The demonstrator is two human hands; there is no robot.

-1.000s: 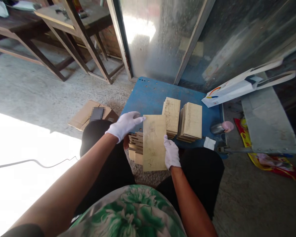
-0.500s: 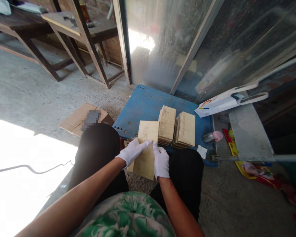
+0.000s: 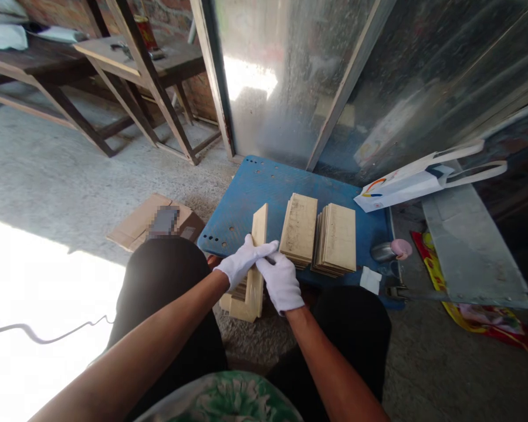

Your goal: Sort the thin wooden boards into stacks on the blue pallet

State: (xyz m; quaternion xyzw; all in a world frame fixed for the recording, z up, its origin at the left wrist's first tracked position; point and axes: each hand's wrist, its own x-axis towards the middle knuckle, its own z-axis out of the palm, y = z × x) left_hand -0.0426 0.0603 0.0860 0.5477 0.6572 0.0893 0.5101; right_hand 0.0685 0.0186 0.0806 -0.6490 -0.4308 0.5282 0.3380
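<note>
Both my hands wear white gloves and meet around a pale wooden board (image 3: 259, 221), which is tilted so its narrow face shows. My left hand (image 3: 244, 262) is closed on the board from the left, its thumb or finger reaching across to the right. My right hand (image 3: 281, 281) grips it from the right, with the fingertips partly hidden. Below the hands, more pale boards (image 3: 241, 310) are stacked low between my knees. Two stacks of similar boards, a left stack (image 3: 300, 225) and a right stack (image 3: 339, 234), stand on the blue platform (image 3: 264, 181).
A white paper bag (image 3: 400, 189) stands at the platform's right corner. Near it are a pink-lidded cup (image 3: 387, 251) and a white paper piece (image 3: 370, 280). Flattened cardboard (image 3: 134, 220) lies left on the floor. Wooden tables (image 3: 176, 64) stand behind; a glass-panelled door (image 3: 281, 117) borders the platform.
The board has turned from broad face up to nearly edge-on between my hands. My right hand has shifted its grip, and the view has moved slightly.
</note>
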